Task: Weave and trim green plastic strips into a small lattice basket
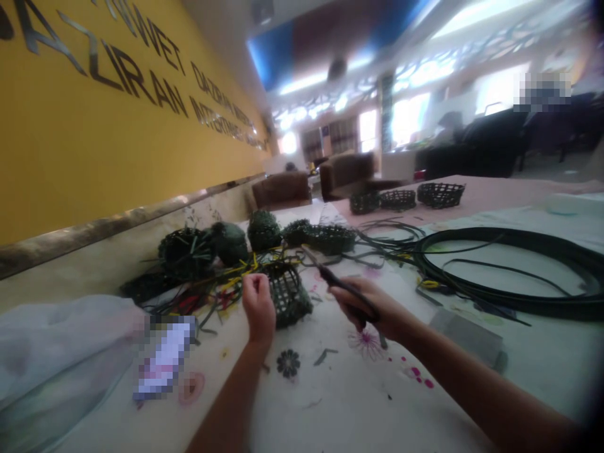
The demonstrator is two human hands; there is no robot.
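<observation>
My left hand [259,308] is closed at the left side of a small dark green woven basket [290,299], which is tilted on the table. Its fingers appear to grip the basket's edge, though the fingertips are hidden. In my right hand [377,308] is a pair of dark-handled scissors [346,286]. The blades point up and left, just right of the basket and apart from it. Yellow strips [245,270] and green strips lie behind my left hand.
More green woven baskets [264,229] stand in a row behind. Other baskets [441,195] sit on the pink cloth further back. A large coil of dark green strip [509,302] lies on the right. Plastic sheeting [61,352] covers the left side. Brown chairs [283,189] stand beyond.
</observation>
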